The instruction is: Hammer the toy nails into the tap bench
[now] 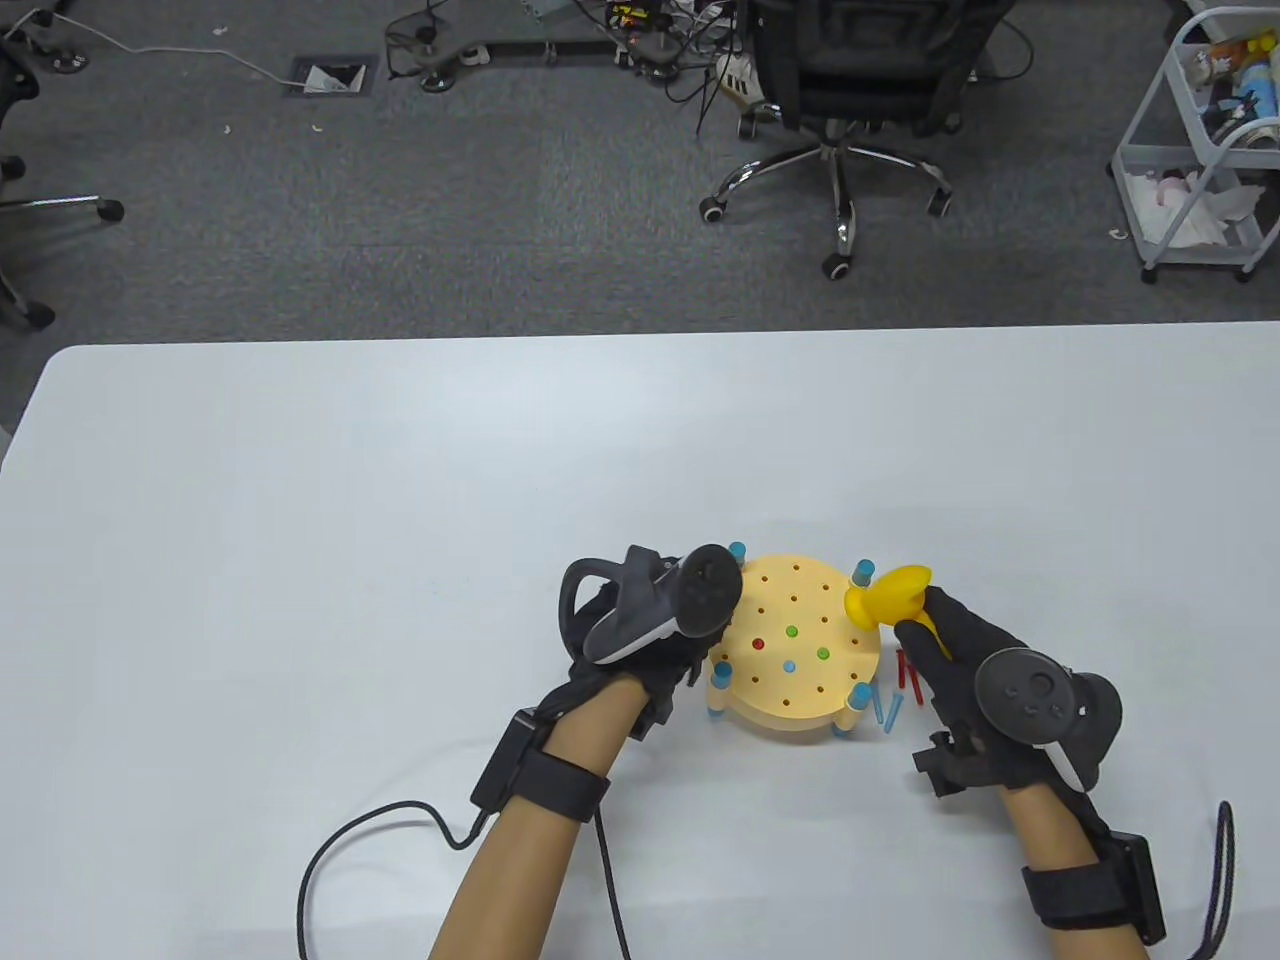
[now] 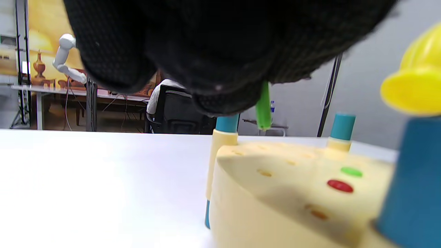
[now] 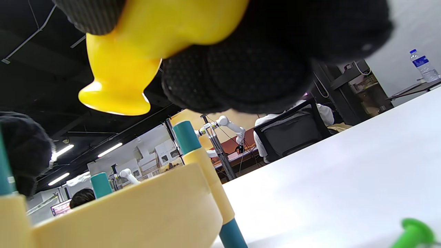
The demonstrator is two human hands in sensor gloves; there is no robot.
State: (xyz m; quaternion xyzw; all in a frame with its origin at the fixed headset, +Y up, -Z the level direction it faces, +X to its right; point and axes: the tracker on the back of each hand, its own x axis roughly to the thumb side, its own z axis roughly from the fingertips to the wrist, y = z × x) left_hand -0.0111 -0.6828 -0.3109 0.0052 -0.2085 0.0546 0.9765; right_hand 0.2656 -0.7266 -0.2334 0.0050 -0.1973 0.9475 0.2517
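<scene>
A round cream tap bench point(image 1: 795, 650) with blue legs stands on the white table point(image 1: 400, 500). Red, green and blue nail heads sit flush in its top. My left hand point(image 1: 655, 640) is at the bench's left edge; in the left wrist view it pinches a green toy nail point(image 2: 263, 108), point down, just above the bench top point(image 2: 293, 179). My right hand point(image 1: 965, 660) grips the yellow toy hammer point(image 1: 890, 598), its head over the bench's right rim; it also shows in the right wrist view point(image 3: 137, 58).
Loose red and blue nails point(image 1: 895, 690) lie on the table between the bench and my right hand. A green nail point(image 3: 413, 234) lies on the table in the right wrist view. An office chair point(image 1: 850, 90) stands beyond the table's far edge.
</scene>
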